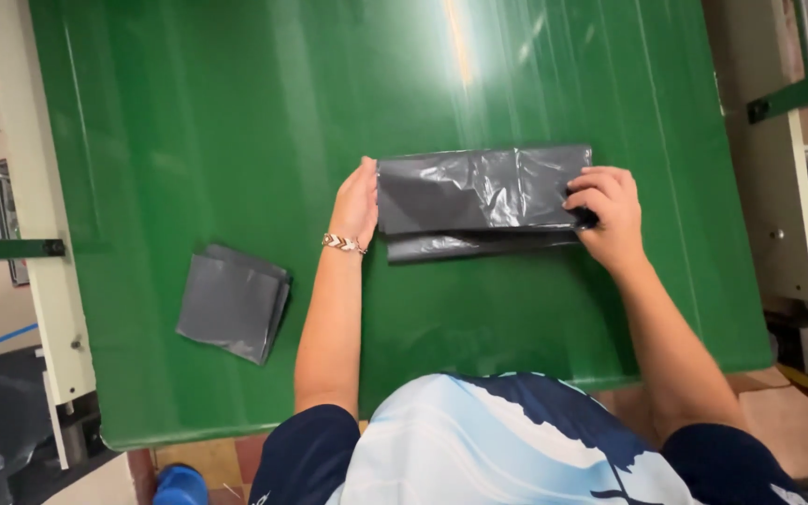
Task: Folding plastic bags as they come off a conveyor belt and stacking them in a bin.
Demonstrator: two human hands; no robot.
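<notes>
Head view: on the glossy green worktop [189, 140] lies a long, folded grey plastic bag [479, 192]. Left hand [357, 206] rests open-palmed against its left end; right hand [605, 210] pinches its right end. A small folded grey plastic square [233, 302] sits apart at near left.

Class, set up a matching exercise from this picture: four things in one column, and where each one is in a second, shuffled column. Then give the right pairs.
Things:
1. left hand
2. right hand
3. folded bag
4. bracelet

Places:
A. lying alone on the green table, left of the arms
B. pinching the right end of the long grey bag
C. on the left wrist
D. flat against the long bag's left end

Pairs: 1-D, 2-B, 3-A, 4-C
</notes>
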